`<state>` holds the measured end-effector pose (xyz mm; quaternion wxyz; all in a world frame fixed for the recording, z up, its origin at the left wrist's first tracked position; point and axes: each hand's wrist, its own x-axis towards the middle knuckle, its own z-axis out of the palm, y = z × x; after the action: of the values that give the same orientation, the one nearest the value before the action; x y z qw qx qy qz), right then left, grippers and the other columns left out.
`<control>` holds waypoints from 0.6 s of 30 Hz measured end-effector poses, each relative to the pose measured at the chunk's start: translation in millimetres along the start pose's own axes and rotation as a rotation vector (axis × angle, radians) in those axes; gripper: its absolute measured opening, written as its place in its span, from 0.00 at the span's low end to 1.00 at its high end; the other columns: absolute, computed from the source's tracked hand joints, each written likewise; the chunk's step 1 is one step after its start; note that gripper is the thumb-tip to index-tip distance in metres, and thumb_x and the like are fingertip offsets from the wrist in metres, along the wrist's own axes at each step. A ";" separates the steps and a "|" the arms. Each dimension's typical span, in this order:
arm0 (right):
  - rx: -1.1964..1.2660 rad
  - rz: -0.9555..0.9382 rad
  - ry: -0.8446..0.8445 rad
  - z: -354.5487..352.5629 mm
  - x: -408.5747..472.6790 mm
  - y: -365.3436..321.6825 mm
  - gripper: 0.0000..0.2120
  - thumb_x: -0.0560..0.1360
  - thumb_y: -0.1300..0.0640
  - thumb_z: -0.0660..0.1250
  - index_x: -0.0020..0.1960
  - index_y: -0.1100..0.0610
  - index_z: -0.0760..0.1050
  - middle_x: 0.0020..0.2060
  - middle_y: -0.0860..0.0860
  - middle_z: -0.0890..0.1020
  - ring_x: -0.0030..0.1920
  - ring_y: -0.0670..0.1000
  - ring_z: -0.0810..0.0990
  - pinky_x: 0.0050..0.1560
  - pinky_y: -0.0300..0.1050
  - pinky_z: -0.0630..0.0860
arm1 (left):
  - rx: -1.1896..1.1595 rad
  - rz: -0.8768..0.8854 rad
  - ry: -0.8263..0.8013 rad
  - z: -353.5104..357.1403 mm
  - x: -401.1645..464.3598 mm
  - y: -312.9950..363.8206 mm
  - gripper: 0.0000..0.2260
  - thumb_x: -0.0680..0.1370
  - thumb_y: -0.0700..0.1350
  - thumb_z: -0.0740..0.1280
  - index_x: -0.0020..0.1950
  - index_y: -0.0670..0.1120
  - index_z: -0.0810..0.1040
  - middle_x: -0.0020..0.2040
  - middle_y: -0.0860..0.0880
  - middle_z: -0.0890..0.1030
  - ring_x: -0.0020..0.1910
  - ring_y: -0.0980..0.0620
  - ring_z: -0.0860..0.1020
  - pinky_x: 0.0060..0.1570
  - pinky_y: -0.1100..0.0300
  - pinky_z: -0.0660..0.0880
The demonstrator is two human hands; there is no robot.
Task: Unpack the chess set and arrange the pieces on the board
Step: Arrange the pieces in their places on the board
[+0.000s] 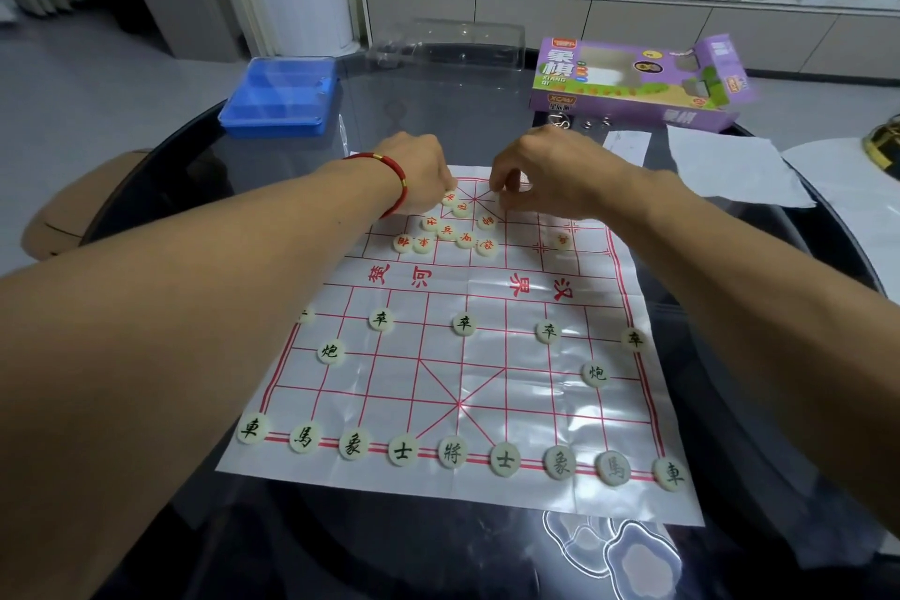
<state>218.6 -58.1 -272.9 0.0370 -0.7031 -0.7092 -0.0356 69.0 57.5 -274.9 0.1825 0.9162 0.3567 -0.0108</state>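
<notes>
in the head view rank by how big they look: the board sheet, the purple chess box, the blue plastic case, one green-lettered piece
1. board sheet
2. purple chess box
3. blue plastic case; box and case sit farther from the camera, so their true sizes are unsure
4. green-lettered piece, smallest

head view: single wide-angle camera | looks forward and down from above | close over the dark glossy round worktop (pixel 272 526) | far sideboard visible
</notes>
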 end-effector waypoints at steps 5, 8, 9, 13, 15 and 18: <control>0.010 0.073 0.037 0.8 9.5 12.4 0.14 0.75 0.58 0.74 0.60 0.56 0.81 0.50 0.53 0.86 0.48 0.54 0.84 0.49 0.54 0.84 | 0.005 -0.004 -0.003 0.0 0.5 0.2 0.16 0.82 0.38 0.64 0.69 0.41 0.78 0.64 0.43 0.81 0.57 0.42 0.78 0.53 0.56 0.74; 0.036 0.081 -0.014 5.4 15.1 12.4 0.15 0.75 0.60 0.74 0.62 0.57 0.80 0.53 0.54 0.85 0.50 0.55 0.84 0.53 0.51 0.83 | 0.012 -0.003 -0.009 -1.3 1.3 0.4 0.16 0.81 0.38 0.64 0.69 0.41 0.78 0.64 0.43 0.80 0.58 0.42 0.78 0.55 0.54 0.75; 0.040 0.081 -0.024 6.4 16.4 12.3 0.15 0.75 0.61 0.74 0.62 0.57 0.80 0.54 0.54 0.85 0.51 0.55 0.84 0.53 0.51 0.83 | 0.014 -0.004 -0.010 -1.9 1.4 0.5 0.16 0.81 0.38 0.64 0.69 0.41 0.78 0.64 0.43 0.80 0.58 0.42 0.78 0.55 0.54 0.75; 0.040 0.085 -0.035 6.8 18.4 12.7 0.15 0.75 0.61 0.74 0.62 0.57 0.80 0.55 0.55 0.85 0.52 0.56 0.84 0.54 0.51 0.83 | 0.015 -0.006 -0.010 -2.8 0.9 0.2 0.16 0.82 0.38 0.63 0.70 0.41 0.77 0.65 0.43 0.79 0.59 0.42 0.77 0.52 0.56 0.73; 0.039 0.082 -0.038 6.9 18.6 13.3 0.15 0.75 0.61 0.74 0.62 0.57 0.80 0.55 0.55 0.84 0.52 0.56 0.84 0.54 0.50 0.82 | 0.015 -0.007 -0.013 -3.1 1.1 -0.2 0.16 0.82 0.38 0.63 0.70 0.41 0.77 0.65 0.43 0.80 0.59 0.42 0.77 0.51 0.56 0.73; 0.042 0.083 -0.040 6.6 18.6 15.2 0.15 0.76 0.61 0.74 0.62 0.58 0.80 0.55 0.55 0.85 0.52 0.56 0.84 0.54 0.49 0.82 | 0.008 -0.012 -0.020 -2.8 1.6 -0.2 0.16 0.81 0.37 0.63 0.69 0.41 0.78 0.65 0.43 0.80 0.59 0.42 0.77 0.51 0.56 0.73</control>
<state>233.6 -38.8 -277.5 0.0391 -0.7316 -0.6806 -0.0048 69.8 59.6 -272.5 0.1822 0.9147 0.3600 -0.0225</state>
